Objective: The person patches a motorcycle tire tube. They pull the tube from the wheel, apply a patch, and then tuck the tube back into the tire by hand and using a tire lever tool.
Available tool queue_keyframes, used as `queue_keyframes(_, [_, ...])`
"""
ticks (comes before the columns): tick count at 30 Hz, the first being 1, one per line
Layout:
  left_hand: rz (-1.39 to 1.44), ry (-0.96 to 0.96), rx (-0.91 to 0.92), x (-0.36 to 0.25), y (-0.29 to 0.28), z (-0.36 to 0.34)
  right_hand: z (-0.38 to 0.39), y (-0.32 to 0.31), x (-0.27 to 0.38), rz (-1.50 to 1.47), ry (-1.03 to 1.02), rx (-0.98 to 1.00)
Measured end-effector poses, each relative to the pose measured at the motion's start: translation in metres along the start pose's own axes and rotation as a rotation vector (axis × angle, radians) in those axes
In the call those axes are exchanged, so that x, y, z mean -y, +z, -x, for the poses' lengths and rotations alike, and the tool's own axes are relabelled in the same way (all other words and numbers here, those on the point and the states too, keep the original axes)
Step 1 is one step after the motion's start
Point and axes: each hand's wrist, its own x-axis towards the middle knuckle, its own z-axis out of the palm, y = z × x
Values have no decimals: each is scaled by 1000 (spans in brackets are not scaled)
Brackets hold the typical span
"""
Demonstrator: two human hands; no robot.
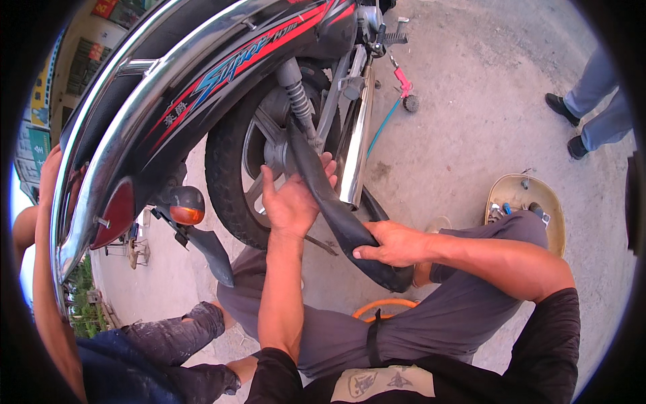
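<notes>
A limp black inner tube (pixel 323 188) hangs in a loop from beside the rear wheel's hub down toward my knees. My right hand (pixel 393 242) grips its lower part, the thumb lying on top. Palm up, my left hand (pixel 293 202) is beside the wheel with thumb and fingers apart; the tube passes over its fingers and partly hides them. Just beyond that hand is the motorcycle's rear tyre (pixel 229 161) with its grey spoked wheel. The shock absorber (pixel 296 94) and the chrome exhaust pipe (pixel 354 148) flank the tube's upper end.
The motorcycle's black-and-red tail (pixel 222 81) and chrome rail overhang the wheel, with an orange indicator (pixel 186 206) below. Another person's arm (pixel 50 269) reaches the rail at left. A pan of tools (pixel 557 209) lies right; a pink-handled air hose (pixel 402 81) and another person's legs (pixel 592 101) are beyond.
</notes>
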Motion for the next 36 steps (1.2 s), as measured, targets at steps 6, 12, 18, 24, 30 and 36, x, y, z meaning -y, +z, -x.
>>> queue_keyframes(6, [-53,31,57,-10,3,3,-13,5,-5,111,-32,-22])
queue_keyframes(12, [-70,75,62,-16,4,2,-15,1,2,37,-7,-14])
queue_keyframes(18, [-155,106,48,-17,1,-10,-10,-9,4,-32,-4,-48])
queue_keyframes(24, [-256,112,-32,-20,-8,-16,-7,-9,5,119,-21,-94])
queue_keyframes(30, [-324,87,-45,-27,-18,-11,-17,11,-1,340,-39,-139])
queue_keyframes(36, [-326,40,29,-18,-18,-5,-17,9,-4,219,-55,-111])
